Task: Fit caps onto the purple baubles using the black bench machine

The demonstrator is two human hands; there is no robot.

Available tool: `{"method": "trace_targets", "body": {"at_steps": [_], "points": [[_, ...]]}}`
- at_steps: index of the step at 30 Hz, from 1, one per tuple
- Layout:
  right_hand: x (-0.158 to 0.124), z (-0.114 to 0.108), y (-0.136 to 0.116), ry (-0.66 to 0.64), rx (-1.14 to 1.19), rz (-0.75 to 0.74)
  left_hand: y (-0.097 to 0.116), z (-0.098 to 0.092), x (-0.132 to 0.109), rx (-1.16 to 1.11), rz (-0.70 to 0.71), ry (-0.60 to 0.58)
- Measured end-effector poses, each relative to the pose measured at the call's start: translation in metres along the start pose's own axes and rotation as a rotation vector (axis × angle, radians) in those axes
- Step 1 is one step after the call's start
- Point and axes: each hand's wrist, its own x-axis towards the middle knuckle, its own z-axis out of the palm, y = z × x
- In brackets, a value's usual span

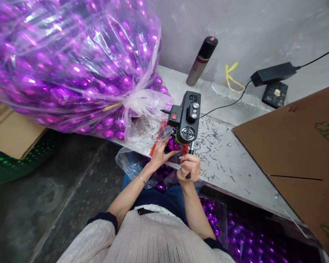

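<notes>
A small black machine [186, 117] with a red switch and silver knobs stands on a red base at the table's near edge. Under its head sits a shiny purple ball [173, 144]. My left hand [159, 154] curls round that ball and holds it in place. My right hand [189, 168] is closed in a fist on the machine's handle [191, 149], just right of the ball. In my lap lies a clear bag with more purple balls [161, 187].
A huge clear bag of purple balls [71, 62] fills the left of the table. A spray can [201, 60], yellow tie, power adapter [273, 73] and cable lie at the back. Brown cardboard [298, 146] covers the right. Metal bits litter the tabletop [222, 153]. A bin of purple balls [252, 237] sits below right.
</notes>
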Motion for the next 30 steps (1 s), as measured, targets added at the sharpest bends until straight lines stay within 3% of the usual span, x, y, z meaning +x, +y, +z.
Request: {"method": "trace_targets", "body": {"at_steps": [10,16,21,23,25,28,30], "points": [[0.000,0.003,0.004,-0.026,-0.058,-0.095,-0.002,0.003,0.000,-0.004,0.015,0.015],[0.029,-0.009,-0.019,0.005,-0.038,0.091,0.002,-0.001,0.002,-0.036,0.009,0.004],[0.055,-0.020,-0.029,-0.067,-0.049,0.067,0.008,-0.023,-0.038,-0.094,0.122,0.068],[0.058,-0.021,-0.027,-0.096,-0.062,0.037,0.003,-0.032,-0.067,-0.141,0.200,-0.008],[0.057,-0.021,-0.025,-0.105,-0.088,0.050,-0.007,-0.037,-0.094,-0.155,0.169,-0.164],[0.044,-0.028,-0.024,-0.054,-0.082,0.129,-0.030,-0.034,-0.123,-0.039,-0.100,-0.410],[0.025,-0.038,-0.025,-0.051,-0.046,0.158,-0.046,-0.028,-0.133,0.092,-0.282,-0.507]]}}
